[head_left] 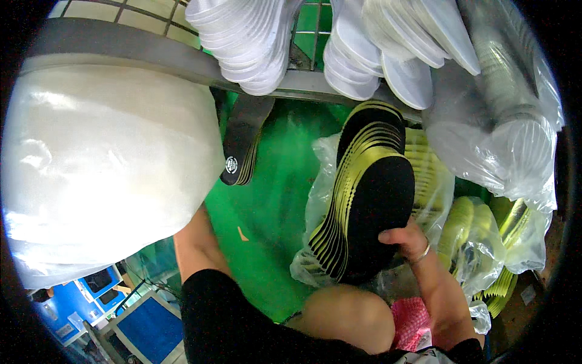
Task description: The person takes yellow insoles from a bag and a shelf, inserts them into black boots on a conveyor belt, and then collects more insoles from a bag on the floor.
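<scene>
1. Grip: my right hand (411, 238) is closed on a stack of black and yellow insoles (379, 200), thumb on the black top face, fingers hidden behind it. A bracelet (420, 252) circles the wrist.
2. Position: the stack stands tilted right of centre, above my bare knee (348, 318), in front of a clear plastic bag (323, 164) holding more yellow insoles.
3. Left side: my forearm (200, 246) passes behind a large white sack (115, 151). The left hand is hidden; I cannot tell its grip.
4. Surface: the floor (267, 249) is green, with a small orange scrap (243, 234) lying on it. A smaller dark pile of insoles (245, 136) shows just beside the sack.
5. Above: a wire rack with a grey edge bar (306, 82) carries piles of white insoles (242, 45). Grey insoles in clear wrapping (518, 133) fill the upper right.
6. Right: bagged yellow-green insoles (464, 227) sit just beyond my forearm. Pink cloth (411, 321) lies beside the knee.
7. Room: at lower left, a blue panel in a pale frame (151, 327) stands near blue furniture (79, 309).
</scene>
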Demonstrator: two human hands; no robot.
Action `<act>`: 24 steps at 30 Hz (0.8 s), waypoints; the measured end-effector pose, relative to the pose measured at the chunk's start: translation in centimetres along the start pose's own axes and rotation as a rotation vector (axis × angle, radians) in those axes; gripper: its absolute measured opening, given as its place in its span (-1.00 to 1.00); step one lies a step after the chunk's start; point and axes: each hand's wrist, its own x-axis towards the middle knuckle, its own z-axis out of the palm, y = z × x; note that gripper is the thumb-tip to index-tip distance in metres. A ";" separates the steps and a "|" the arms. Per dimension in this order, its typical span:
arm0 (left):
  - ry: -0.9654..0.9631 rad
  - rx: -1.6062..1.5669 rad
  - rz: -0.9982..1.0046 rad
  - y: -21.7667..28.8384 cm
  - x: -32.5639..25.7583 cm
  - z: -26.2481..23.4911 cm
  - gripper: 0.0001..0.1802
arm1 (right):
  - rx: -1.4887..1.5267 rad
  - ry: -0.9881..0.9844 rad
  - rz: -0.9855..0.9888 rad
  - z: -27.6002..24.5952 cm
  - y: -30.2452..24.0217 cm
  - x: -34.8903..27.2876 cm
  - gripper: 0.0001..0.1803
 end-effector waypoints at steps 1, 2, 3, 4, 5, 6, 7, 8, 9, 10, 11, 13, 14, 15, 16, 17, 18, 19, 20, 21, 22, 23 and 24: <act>-0.040 -0.029 -0.014 -0.1 -0.9 -0.4 -0.34 | 0.012 -0.005 -0.007 -0.1 0.1 0.0 -0.22; -0.080 -0.073 -0.028 -0.1 -1.8 -0.9 -0.34 | 0.012 -0.004 -0.006 -0.2 0.3 0.1 -0.22; -0.117 -0.114 -0.040 -0.1 -2.5 -1.0 -0.34 | 0.018 -0.006 0.010 -0.3 0.6 0.2 -0.22; -0.151 -0.159 -0.049 0.1 -2.8 -0.6 -0.34 | 0.024 -0.006 0.018 -0.4 0.6 0.2 -0.22; -0.174 -0.223 -0.051 0.2 -2.8 0.5 -0.34 | 0.027 -0.002 0.026 -0.6 0.6 0.2 -0.23; -0.186 -0.279 -0.064 0.0 -3.3 0.9 -0.34 | 0.038 -0.018 0.041 -0.5 0.4 0.3 -0.23; -0.187 -0.337 -0.069 -0.2 -3.5 1.4 -0.34 | 0.049 -0.031 0.056 -0.4 0.3 0.5 -0.23; -0.183 -0.388 -0.074 -0.4 -3.8 2.0 -0.34 | 0.051 -0.033 0.059 -0.4 0.3 0.5 -0.23; -0.171 -0.430 -0.080 -0.4 -3.8 2.6 -0.34 | 0.033 -0.030 0.033 -0.3 0.5 0.5 -0.23; -0.159 -0.460 -0.083 -0.3 -3.5 3.1 -0.34 | 0.015 -0.027 0.006 -0.3 0.6 0.5 -0.23; -0.140 -0.503 -0.091 0.1 -3.3 4.3 -0.34 | 0.010 -0.028 0.006 -0.3 0.6 0.4 -0.23; -0.129 -0.544 -0.076 0.3 -3.3 4.8 -0.34 | 0.015 -0.066 -0.003 -0.3 0.7 0.3 -0.23; -0.155 -0.539 -0.056 1.0 -2.7 5.0 -0.34 | 0.019 -0.046 -0.001 -0.6 0.7 0.5 -0.23; -0.181 -0.536 -0.036 1.6 -2.1 5.2 -0.34 | -0.004 -0.052 0.025 -1.0 0.8 0.7 -0.22; -0.213 -0.533 0.000 2.5 -1.3 5.0 -0.33 | -0.009 -0.042 0.039 -1.2 0.9 1.0 -0.21; -0.251 -0.525 0.043 3.5 -0.6 5.0 -0.32 | -0.015 -0.031 0.048 -1.5 1.1 1.1 -0.20; -0.279 -0.522 0.084 4.4 -0.3 4.5 -0.31 | 0.003 -0.089 0.035 -1.1 1.0 1.6 -0.04; -0.308 -0.518 0.126 5.3 -0.1 4.2 -0.30 | 0.022 -0.145 0.022 -0.5 0.7 2.0 0.14; -0.340 -0.515 0.162 5.8 0.0 4.3 -0.30 | -0.027 -0.169 -0.034 1.0 -0.2 2.4 0.17; -0.306 -0.571 0.126 6.3 -0.2 5.0 -0.38 | -0.078 -0.180 -0.088 2.3 -1.1 2.9 0.21; -0.410 -0.591 0.201 6.0 -0.7 5.4 -0.44 | -0.337 -0.165 -0.108 2.9 -1.2 3.8 0.21; -0.459 -0.583 0.234 3.9 -0.4 5.6 -0.46 | -0.600 -0.170 -0.123 3.6 -0.8 4.8 0.21; -0.513 -0.575 0.270 1.9 0.0 5.9 -0.49 | -0.516 -0.209 -0.123 4.6 -0.8 5.3 0.17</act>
